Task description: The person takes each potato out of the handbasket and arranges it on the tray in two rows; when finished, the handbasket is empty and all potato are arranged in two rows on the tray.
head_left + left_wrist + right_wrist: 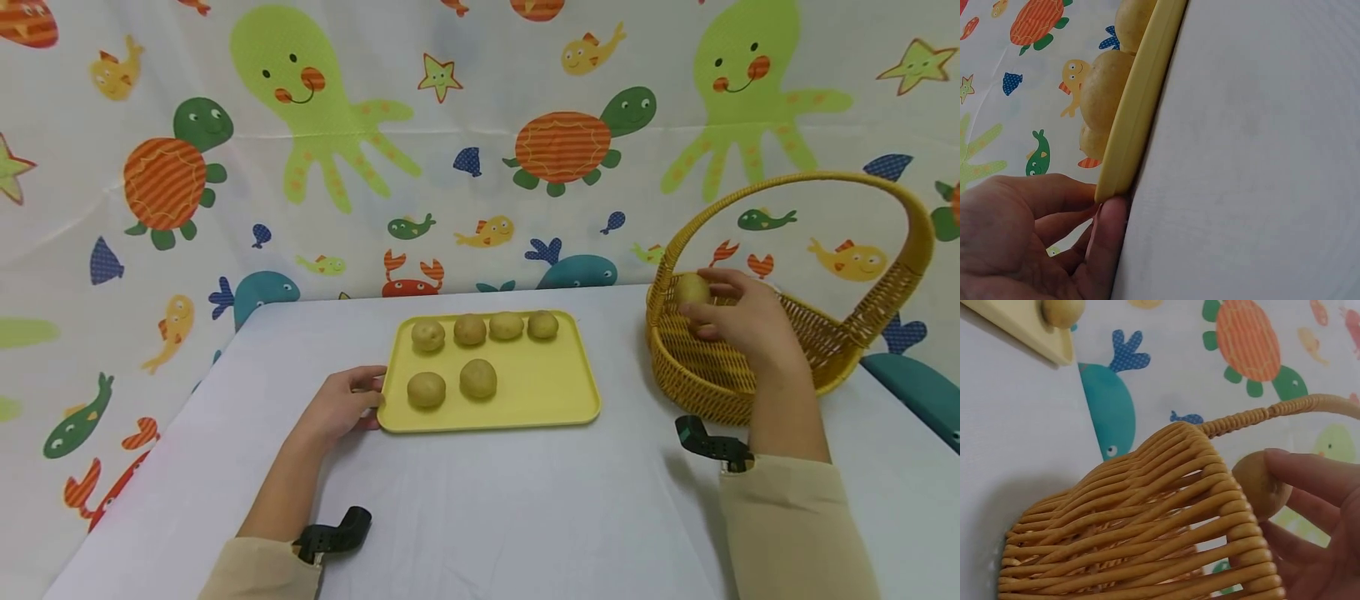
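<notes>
My right hand (738, 321) holds a potato (692, 289) between thumb and fingers, just inside the wicker basket (705, 400) near its left rim. In the right wrist view that potato (1261, 485) shows behind the basket's woven side (1147, 531). On the table, a yellow tray (547, 375) carries several potatoes: a row along its back and two, including a front potato (478, 379), nearer its front. At the tray's left edge, my left hand (348, 404) pinches the rim. The left wrist view has the thumb and fingers (1113, 231) at the tray's corner (1113, 181).
The basket's tall arched handle (795, 177) rises over the right hand. A white cloth (525, 508) covers the table. Behind it hangs a curtain (480, 100) printed with sea animals. Each wrist wears a small black camera, such as the right one (712, 444).
</notes>
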Demonstrator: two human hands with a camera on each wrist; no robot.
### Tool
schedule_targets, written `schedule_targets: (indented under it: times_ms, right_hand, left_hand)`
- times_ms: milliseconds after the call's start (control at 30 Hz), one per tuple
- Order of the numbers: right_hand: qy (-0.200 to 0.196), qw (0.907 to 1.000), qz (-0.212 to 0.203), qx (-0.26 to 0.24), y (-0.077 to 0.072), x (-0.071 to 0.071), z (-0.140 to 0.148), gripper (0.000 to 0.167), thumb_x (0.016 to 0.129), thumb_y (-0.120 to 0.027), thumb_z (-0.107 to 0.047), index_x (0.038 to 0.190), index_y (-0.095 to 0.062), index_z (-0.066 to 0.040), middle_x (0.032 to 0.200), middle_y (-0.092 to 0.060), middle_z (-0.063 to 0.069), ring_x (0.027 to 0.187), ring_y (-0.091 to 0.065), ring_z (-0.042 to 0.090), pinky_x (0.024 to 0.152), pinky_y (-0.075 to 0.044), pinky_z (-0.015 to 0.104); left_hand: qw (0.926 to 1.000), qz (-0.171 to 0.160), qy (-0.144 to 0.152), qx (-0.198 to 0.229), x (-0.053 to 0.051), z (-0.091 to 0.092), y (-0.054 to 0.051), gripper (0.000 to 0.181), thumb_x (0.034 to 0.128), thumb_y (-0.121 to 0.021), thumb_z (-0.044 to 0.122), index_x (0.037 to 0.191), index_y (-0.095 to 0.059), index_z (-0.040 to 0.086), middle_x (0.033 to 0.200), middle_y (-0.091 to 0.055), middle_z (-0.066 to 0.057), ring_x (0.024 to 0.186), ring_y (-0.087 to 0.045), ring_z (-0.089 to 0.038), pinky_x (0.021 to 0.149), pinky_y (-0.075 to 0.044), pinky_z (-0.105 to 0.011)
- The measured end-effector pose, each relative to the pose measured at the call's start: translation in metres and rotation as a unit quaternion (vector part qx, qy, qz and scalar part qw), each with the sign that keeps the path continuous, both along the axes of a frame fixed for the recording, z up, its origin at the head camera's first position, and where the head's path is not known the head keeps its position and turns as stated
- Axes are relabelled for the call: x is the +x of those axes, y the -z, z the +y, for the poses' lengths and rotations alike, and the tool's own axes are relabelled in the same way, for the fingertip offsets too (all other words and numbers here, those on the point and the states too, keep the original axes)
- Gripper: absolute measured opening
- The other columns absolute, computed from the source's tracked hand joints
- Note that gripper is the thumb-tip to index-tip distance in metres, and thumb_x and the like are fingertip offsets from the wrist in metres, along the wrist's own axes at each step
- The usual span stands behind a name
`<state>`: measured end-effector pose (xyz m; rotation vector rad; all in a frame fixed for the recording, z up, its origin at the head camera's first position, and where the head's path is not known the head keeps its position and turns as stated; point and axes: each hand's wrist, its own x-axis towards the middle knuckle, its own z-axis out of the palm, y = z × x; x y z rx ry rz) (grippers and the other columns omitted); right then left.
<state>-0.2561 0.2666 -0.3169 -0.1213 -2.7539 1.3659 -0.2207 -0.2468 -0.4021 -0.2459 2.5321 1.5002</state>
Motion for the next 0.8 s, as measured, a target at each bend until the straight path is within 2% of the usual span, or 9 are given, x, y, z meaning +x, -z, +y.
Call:
schedule_targets:
  times_ms: [133, 267, 467, 633, 800]
  right_hand:
    - [-0.004, 0.9999, -0.004, 0.009, -0.004, 0.003, 0.002, 0.09, 0.093, -0.073, -0.05, 0.164, -0.028, -0.018, 0.163, -0.035, 0.023, 0.09, -0.073, 0.022, 0.093, -0.048, 0.041]
    - [-0.009, 1.0, -0.003, 0.002, -0.007, 0.006, 0.005, 0.09, 0.093, -0.071, -0.052, 0.165, -0.027, -0.02, 0.164, -0.033, 0.023, 0.084, -0.072, 0.014, 0.097, -0.044, 0.047]
    - [-0.012, 0.9999, 0.002, 0.006, -0.012, 0.009, 0.006, 0.091, 0.093, -0.071, -0.052, 0.165, -0.025, -0.019, 0.165, -0.033, 0.021, 0.081, -0.071, 0.006, 0.092, -0.046, 0.039]
    - [-0.013, 0.9999, 0.006, 0.005, -0.015, 0.012, 0.004, 0.089, 0.093, -0.071, -0.051, 0.165, -0.028, -0.02, 0.163, -0.035, 0.022, 0.083, -0.071, 0.007, 0.087, -0.049, 0.033]
    - [-0.012, 0.9996, 0.02, 0.017, -0.018, 0.014, 0.001, 0.085, 0.094, -0.072, -0.048, 0.163, -0.032, -0.019, 0.159, -0.039, 0.022, 0.081, -0.071, 0.01, 0.077, -0.053, 0.022]
  left_hand:
    - [1.0, -0.001, 0.001, 0.001, 0.0, 0.0, 0.001, 0.056, 0.0984, -0.059, 0.008, 0.153, -0.048, 0.007, 0.136, -0.054, -0.019, 0.103, -0.062, -0.026, 0.075, -0.062, -0.026]
    - [1.0, 0.001, 0.0, 0.004, -0.001, -0.001, 0.002, 0.056, 0.0983, -0.059, 0.008, 0.153, -0.048, 0.007, 0.137, -0.055, -0.019, 0.104, -0.063, -0.026, 0.076, -0.062, -0.027]
    - [1.0, 0.002, 0.004, 0.004, -0.001, -0.003, 0.0, 0.057, 0.0983, -0.059, 0.009, 0.154, -0.047, 0.006, 0.136, -0.054, -0.019, 0.104, -0.062, -0.026, 0.076, -0.062, -0.027]
    - [0.9999, 0.005, 0.008, 0.007, 0.0, -0.002, 0.0, 0.056, 0.0981, -0.059, 0.008, 0.153, -0.048, 0.005, 0.134, -0.054, -0.02, 0.102, -0.063, -0.025, 0.074, -0.062, -0.026]
    - [0.9999, 0.006, 0.006, 0.007, -0.001, -0.002, 0.002, 0.056, 0.0981, -0.059, 0.007, 0.153, -0.048, 0.005, 0.134, -0.054, -0.019, 0.102, -0.063, -0.025, 0.075, -0.062, -0.026]
